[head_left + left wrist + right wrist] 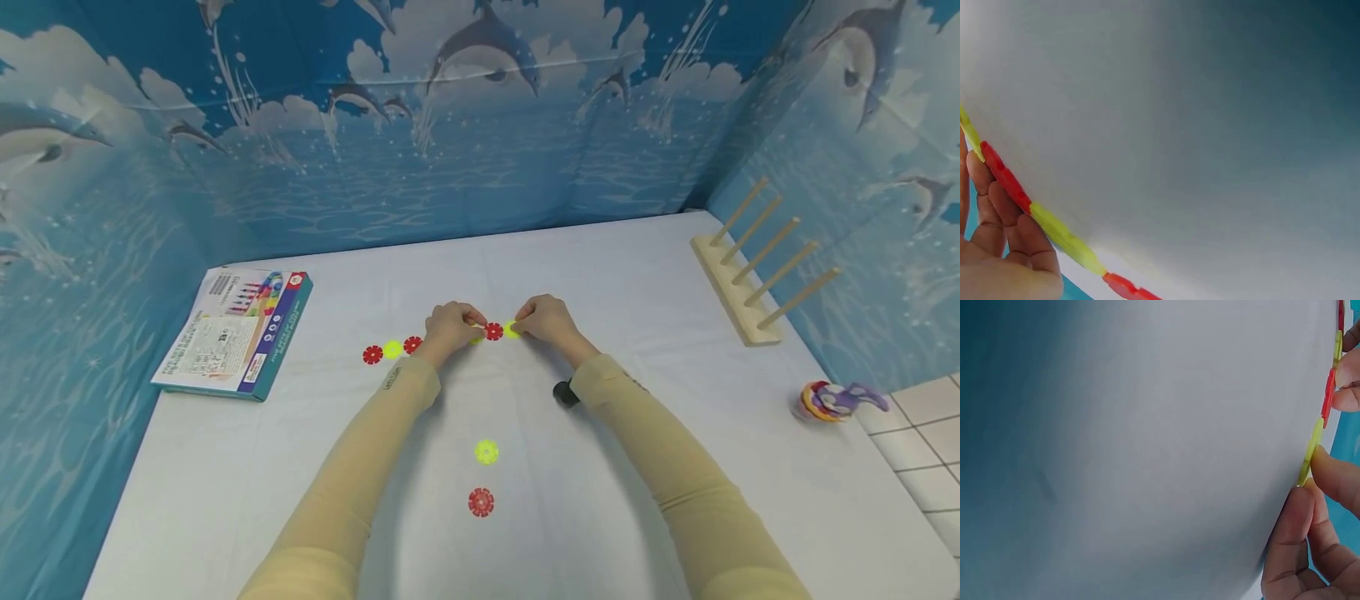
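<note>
A row of red and yellow notched plastic discs runs edge to edge across the white tablecloth, with a red disc [372, 355] at its left end. My left hand [452, 327] grips the row about where a yellow disc meets a red disc [493, 332]; its fingertips [1346, 369] lie along the row's side in the right wrist view. Between thumb and fingers, my right hand [551, 323] pinches the yellow disc [1310, 453] at the right end, whose edge meets the red one. Nearer my body lie a loose yellow disc [487, 452] and a loose red disc [482, 502].
A printed toy box [232, 333] lies at the table's left. At the right stand a wooden base with several slanting pegs [738, 292] and a small purple, red and yellow toy [832, 402] near the edge. Dolphin-print curtains [480, 167] hang behind and on both sides.
</note>
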{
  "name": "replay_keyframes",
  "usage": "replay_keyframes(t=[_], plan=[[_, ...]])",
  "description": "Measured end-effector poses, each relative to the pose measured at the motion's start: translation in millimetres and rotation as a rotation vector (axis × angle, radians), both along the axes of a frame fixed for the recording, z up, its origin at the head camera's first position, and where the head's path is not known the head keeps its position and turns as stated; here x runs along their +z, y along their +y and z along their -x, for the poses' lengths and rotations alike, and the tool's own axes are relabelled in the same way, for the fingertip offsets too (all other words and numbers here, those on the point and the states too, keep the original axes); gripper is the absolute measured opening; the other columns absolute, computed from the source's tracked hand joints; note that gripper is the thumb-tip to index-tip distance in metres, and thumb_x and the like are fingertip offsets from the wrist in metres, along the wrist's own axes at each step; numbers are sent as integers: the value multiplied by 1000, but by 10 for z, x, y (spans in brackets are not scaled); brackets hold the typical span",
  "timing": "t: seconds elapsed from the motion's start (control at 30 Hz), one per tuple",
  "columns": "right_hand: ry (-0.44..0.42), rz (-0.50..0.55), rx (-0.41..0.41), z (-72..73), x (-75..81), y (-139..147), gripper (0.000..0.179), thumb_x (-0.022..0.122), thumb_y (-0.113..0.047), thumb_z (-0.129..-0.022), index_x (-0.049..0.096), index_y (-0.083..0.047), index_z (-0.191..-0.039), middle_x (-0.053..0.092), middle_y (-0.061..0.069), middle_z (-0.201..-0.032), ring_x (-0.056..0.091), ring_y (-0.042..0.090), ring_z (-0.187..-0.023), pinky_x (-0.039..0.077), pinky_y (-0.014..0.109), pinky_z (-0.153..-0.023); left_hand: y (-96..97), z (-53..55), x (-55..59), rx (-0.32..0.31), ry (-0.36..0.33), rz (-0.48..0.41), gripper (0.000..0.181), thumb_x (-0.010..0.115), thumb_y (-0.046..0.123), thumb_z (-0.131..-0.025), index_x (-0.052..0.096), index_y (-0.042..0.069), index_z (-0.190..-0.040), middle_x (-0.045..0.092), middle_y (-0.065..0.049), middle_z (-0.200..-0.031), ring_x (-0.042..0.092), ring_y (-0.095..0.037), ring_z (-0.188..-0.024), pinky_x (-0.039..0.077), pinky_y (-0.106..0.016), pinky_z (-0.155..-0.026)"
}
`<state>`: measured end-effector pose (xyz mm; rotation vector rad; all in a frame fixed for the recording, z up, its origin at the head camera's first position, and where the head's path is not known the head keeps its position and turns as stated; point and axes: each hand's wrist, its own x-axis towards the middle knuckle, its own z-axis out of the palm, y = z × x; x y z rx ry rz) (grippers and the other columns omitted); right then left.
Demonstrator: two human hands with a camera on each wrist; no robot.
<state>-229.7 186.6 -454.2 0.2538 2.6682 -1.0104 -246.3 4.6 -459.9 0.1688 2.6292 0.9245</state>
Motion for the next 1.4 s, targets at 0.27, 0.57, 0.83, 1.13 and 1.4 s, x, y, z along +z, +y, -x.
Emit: replay_keyframes(t=[0.27,0.57,0.83,1.13,1.4], plan=[[19,-2,2,-19,8,-8,17,73,-16,-88,70,-3,-98,66,11,-97,56,20,-83,45,26,-72,8,-19,24,12,-9,-11,13,73,21,-88,75,16,-101,58,-5,-101,46,-24,-107,33,-45,-99],[26,1,-3,-30,-5,-13,18,74,-17,-87,69,-3,-97,65,10,-95,55,18,-81,44,24,-68,-6,-27,12,8,-9,-14,12,72,20,-88,74,15,-99,57,-5,-101,46,-24,-106,33,-45,-99],[28,0,-8,-59,8,-22,18,74,-18,-87,70,-3,-97,65,9,-93,54,17,-79,43,23,-67,15,-21,9,-17,15,30,14,68,26,-92,75,16,-98,62,-4,-96,48,-24,-106,34,-46,-99],[37,15,-4,-93,7,-11,18,73,-17,-87,70,-2,-96,65,10,-93,54,18,-80,42,23,-67,99,-26,-24,-41,34,15,18,70,31,-91,75,17,-101,62,-6,-103,46,-27,-112,34,-49,-100],[55,11,3,-93,-13,-14,19,74,-17,-87,70,-2,-96,67,11,-96,55,19,-83,43,25,-70,192,-45,-46,-39,73,8,18,71,29,-91,75,16,-102,61,-7,-107,45,-28,-114,32,-52,-103]])
